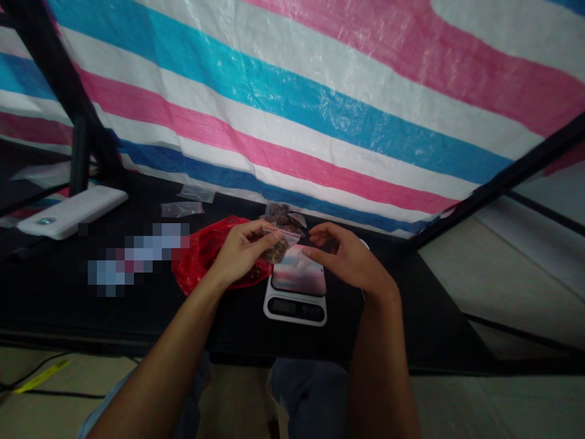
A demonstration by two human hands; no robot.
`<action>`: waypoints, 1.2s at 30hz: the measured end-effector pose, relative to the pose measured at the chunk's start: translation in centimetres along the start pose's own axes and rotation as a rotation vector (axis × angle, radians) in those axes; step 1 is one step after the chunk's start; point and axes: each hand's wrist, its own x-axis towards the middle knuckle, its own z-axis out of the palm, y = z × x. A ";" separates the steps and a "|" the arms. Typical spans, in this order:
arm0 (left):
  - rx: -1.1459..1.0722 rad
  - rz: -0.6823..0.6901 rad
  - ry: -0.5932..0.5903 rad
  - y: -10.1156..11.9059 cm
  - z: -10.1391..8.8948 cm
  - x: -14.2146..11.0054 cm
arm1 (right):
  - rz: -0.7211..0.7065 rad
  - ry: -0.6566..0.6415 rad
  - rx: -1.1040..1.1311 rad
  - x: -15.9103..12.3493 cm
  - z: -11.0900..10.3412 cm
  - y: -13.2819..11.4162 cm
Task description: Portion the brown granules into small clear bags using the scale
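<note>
My left hand [247, 247] pinches the top edge of a small clear zip bag [275, 249] with brownish dried pieces in it. The bag hangs over the left part of a white digital scale [296, 310] with a shiny plate. To the right, my right hand [345, 253] is held above the scale's right side, fingers curved and thumb apart, with nothing seen in it. A red plastic bag [201, 244] lies open to the left, partly behind my left hand, with small bits inside. Behind the scale are several filled zip bags [283, 213].
Two flat clear zip bags [181, 210] lie at the back of the black table [150, 317]. A white power-bank-like device [73, 212] is at the left, near a black post. A blurred-out patch covers something beside the red bag. Striped plastic sheeting [283, 116] hangs behind.
</note>
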 end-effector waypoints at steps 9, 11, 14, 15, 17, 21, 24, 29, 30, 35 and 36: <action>-0.054 -0.017 -0.008 0.0 -0.1 -0.2 | -0.136 -0.021 0.085 1.3 1.3 -2.2; -0.042 -0.010 0.004 0.3 -0.5 -0.2 | -0.153 -0.007 0.079 1.4 1.3 -1.9; -0.010 0.009 0.074 0.8 -1.2 -0.3 | -0.197 0.006 0.089 1.6 1.4 -1.8; -0.007 0.010 0.099 0.9 -1.4 -0.3 | -0.207 0.006 0.097 1.7 1.5 -1.8; -0.002 0.008 0.132 1.1 -1.6 -0.4 | -0.223 0.011 0.104 1.9 1.8 -2.0; 0.022 0.032 0.180 1.1 -1.5 -0.5 | -0.250 0.011 0.096 2.2 2.5 -2.2; 0.007 0.031 0.194 1.2 -1.2 -0.6 | -0.256 0.012 0.101 2.5 3.2 -2.2; -0.040 0.035 0.200 1.5 -1.2 -0.7 | -0.307 0.069 0.124 3.0 4.1 -2.4; -0.044 0.042 0.191 1.6 -1.3 -0.7 | -0.324 0.081 0.130 3.1 4.2 -2.4; -0.018 0.061 0.081 1.7 -1.8 -0.8 | -0.363 0.083 0.191 3.1 4.6 -2.5; -0.005 0.064 0.064 1.6 -1.8 -0.9 | -0.364 0.079 0.205 3.1 4.7 -2.6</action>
